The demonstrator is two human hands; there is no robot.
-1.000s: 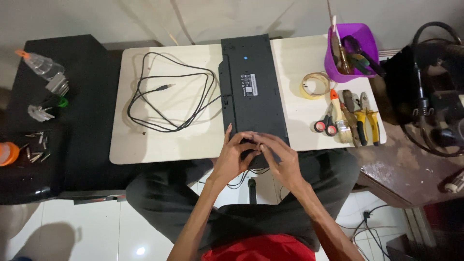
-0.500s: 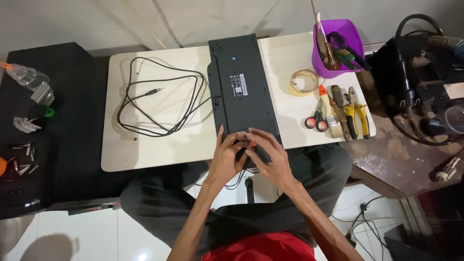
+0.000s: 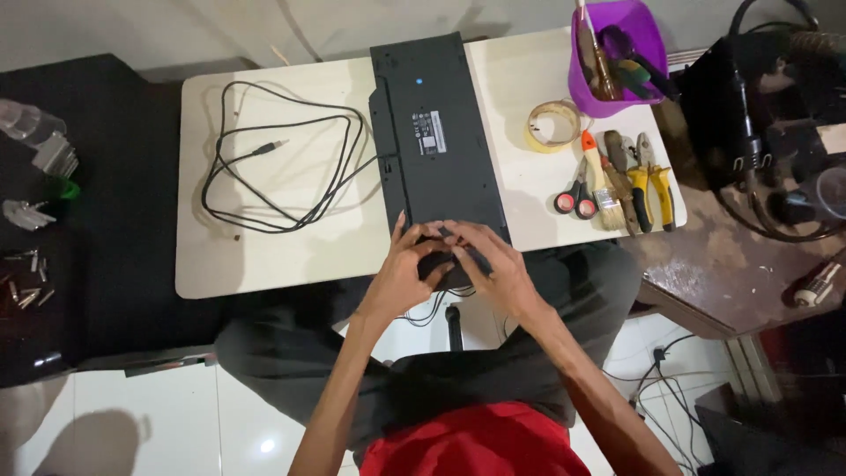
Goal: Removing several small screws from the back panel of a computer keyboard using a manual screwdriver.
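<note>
A black keyboard (image 3: 439,141) lies face down along the middle of a white table (image 3: 291,247), its near end hanging over the front edge. My left hand (image 3: 407,269) and my right hand (image 3: 489,264) are both pressed on that near end, fingers curled around it and partly overlapping. The spot under my fingers is hidden. Its black cable (image 3: 264,167) lies in loose loops on the table to the left, plug end free.
On the right of the table are a purple tub (image 3: 617,53) of tools, a tape roll (image 3: 553,125), scissors (image 3: 575,196), a brush and pliers (image 3: 648,181). A black side table (image 3: 88,229) on the left holds screws and a plastic bottle. Dark equipment stands at far right.
The view has shifted slightly, so the table sits further left in frame. Both hands stay on the keyboard's near end, with small finger movements only.
</note>
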